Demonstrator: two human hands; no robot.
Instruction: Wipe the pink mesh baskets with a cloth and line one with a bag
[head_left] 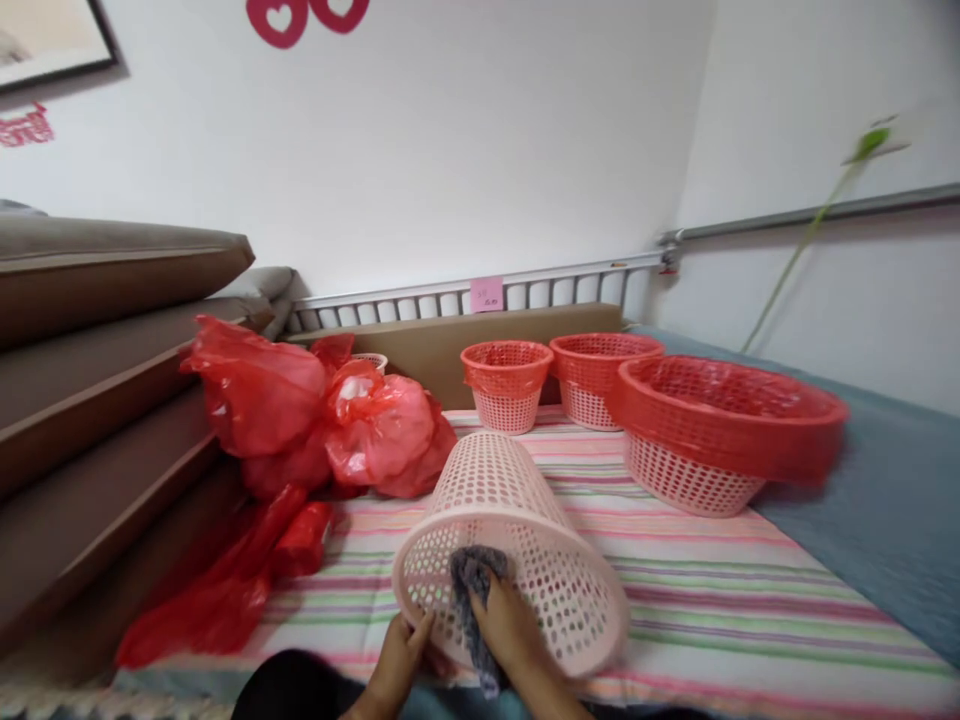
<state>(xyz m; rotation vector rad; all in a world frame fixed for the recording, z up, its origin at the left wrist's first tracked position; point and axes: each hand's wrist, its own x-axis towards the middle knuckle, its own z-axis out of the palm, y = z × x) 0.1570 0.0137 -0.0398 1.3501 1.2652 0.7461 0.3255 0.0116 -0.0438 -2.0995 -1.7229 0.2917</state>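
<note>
Left hand grips a tipped pink wastebasket by its rim; right hand clutches gray cloth inside.

A pale pink basket, tapered and full of holes, lies on its side at six o'clock, base toward twelve, open mouth toward six. A crumpled grey cloth sits in the mouth toward nine o'clock, its tail crossing the rim at seven.
</note>
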